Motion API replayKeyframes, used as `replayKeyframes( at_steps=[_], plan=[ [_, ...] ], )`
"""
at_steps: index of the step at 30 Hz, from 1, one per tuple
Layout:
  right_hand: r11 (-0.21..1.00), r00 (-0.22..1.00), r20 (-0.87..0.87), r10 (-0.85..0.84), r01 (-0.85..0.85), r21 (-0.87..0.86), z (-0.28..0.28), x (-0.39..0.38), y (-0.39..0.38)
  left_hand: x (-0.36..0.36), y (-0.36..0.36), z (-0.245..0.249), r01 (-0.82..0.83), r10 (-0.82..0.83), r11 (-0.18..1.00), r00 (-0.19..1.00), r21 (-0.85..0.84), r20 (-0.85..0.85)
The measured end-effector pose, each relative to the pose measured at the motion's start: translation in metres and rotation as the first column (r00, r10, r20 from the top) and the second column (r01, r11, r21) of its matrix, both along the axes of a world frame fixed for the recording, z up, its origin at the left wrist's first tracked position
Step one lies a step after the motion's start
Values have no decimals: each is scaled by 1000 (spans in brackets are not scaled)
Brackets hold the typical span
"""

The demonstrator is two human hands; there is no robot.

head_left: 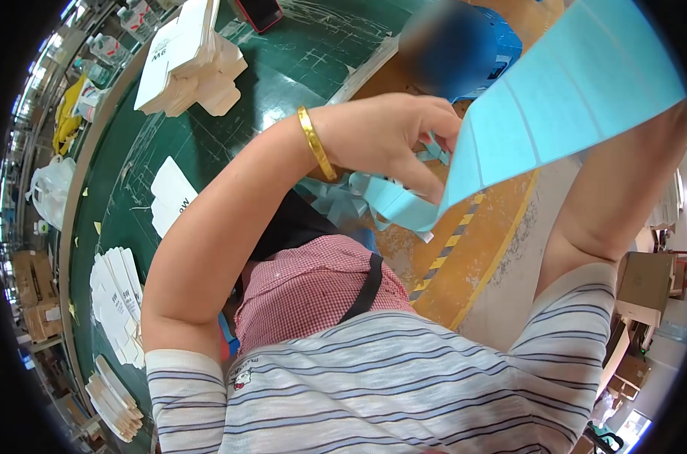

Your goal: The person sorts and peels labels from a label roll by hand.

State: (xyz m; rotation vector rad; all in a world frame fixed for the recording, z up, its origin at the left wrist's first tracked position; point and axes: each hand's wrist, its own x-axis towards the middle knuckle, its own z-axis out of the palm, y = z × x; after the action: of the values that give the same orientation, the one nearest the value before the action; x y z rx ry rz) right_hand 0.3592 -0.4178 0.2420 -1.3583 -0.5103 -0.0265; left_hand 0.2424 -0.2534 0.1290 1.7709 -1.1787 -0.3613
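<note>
Head view shows the left hand (pixel 389 140) pinched shut on a curling blue strip (pixel 398 204) at the edge of the label sheet (pixel 570 91) raised beside the desk (pixel 298 60); the right hand hides behind it, grip untellable, and most rows seem unpeeled.

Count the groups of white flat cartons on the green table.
4: a tall stack at the picture's top, a lone carton mid-left, a fanned pile lower left, another pile at the bottom left. The left arm may hide more.
</note>
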Motion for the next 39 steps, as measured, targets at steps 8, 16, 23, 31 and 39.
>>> replayKeyframes(
  at_steps=[8, 16, 23, 31, 39],
  plan=[
    [201, 699, -453, 553, -641, -741, -356, -50, -53, -15, -15, 7, -141, 134, 989, 983, -44, -123],
    [320, 919, -158, 362, -282, -905, -390, -85, 5, 5, 100, 78, -750, 761, 636, 648, -178, -12],
    [245, 839, -376, 394, -490, -836, -323, -76, -36, -89, 240, 115, -949, 955, 282, 263, -138, 139],
    [471, 916, -79, 394, -275, -838, -366, -95, 60, -301, 321, 119, -945, 918, -254, -168, 208, 359],
    [172, 659, -379, 649, -613, -771, -384, -86, 80, -529, 281, 93, -358, 797, -590, -403, 723, 450]
  ],
)
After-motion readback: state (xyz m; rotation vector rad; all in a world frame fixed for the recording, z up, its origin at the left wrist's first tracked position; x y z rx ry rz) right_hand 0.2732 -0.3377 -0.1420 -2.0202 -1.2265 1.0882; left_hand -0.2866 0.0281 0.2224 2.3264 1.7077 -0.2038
